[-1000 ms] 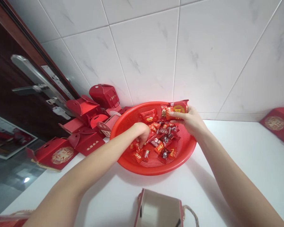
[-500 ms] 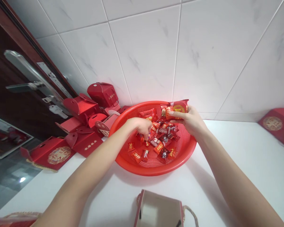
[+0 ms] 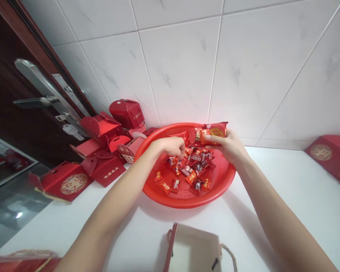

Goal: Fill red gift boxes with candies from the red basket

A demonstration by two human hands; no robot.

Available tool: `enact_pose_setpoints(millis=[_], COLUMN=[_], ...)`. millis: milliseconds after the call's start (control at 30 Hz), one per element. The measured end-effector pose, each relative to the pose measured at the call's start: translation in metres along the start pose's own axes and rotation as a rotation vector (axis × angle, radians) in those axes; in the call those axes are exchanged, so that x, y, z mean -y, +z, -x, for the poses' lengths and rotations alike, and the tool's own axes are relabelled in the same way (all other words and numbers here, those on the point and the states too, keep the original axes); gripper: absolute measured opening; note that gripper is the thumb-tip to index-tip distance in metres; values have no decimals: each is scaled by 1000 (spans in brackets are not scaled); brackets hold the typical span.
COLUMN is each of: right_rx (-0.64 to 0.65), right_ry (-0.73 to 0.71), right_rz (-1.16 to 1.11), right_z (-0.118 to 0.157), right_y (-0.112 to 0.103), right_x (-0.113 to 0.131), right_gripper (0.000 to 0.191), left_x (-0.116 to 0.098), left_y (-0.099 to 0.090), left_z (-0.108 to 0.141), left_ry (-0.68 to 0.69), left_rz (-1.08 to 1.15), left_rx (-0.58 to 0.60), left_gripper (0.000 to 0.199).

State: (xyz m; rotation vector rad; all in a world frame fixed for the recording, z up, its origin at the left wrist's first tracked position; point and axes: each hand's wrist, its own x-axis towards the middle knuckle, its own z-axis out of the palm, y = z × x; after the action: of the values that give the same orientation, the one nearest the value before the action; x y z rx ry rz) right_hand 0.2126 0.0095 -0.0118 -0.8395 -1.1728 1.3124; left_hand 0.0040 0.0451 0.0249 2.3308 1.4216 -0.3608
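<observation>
A round red plastic basket [image 3: 184,203] holds several wrapped candies [image 3: 191,176] in red and dark wrappers. Over its left part is my left hand [image 3: 174,146], fingers curled together just above the candies; what they hold, if anything, is hidden. At the basket's right rear rim, my right hand [image 3: 228,145] grips red candy packets [image 3: 217,130], one large with a gold round mark and a smaller one beside it. An open box [image 3: 195,247] with rope handles stands in front of the basket, its pale inside showing.
Several red gift boxes [image 3: 107,172] are piled left of the basket, beside a dark door with a metal handle [image 3: 42,101]. Another red box [image 3: 330,155] lies at the far right. A tiled wall [image 3: 181,75] rises behind the white table [image 3: 272,177].
My left hand has risen slightly from the candies, uncovering a colourful wrapper beneath it. My right hand still grips the packets. The view has shifted a little.
</observation>
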Motion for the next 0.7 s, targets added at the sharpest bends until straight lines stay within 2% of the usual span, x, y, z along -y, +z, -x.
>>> enact_pose_setpoints(millis=[200, 300, 400, 467, 567, 700], right_rx=[60, 163, 265, 301, 322, 437], right_ry=[39, 17, -51, -84, -76, 5], right_rz=[-80, -18, 102, 214, 334, 449], right_z=[14, 38, 74, 101, 136, 165], right_y=[5, 11, 16, 20, 27, 38], right_x=[21, 45, 75, 94, 117, 126], right_gripper=[34, 33, 29, 29, 36, 35], left_x=[3, -5, -21, -34, -52, -68], left_y=[-1, 5, 14, 20, 33, 47], left_z=[20, 51, 93, 122, 158, 186], left_ry=[153, 199, 239, 298, 446, 604], left_rz=[308, 535, 701, 769, 780, 646], left_rx=[-358, -503, -559, -492, -324, -115], left_gripper=[20, 23, 24, 26, 29, 23])
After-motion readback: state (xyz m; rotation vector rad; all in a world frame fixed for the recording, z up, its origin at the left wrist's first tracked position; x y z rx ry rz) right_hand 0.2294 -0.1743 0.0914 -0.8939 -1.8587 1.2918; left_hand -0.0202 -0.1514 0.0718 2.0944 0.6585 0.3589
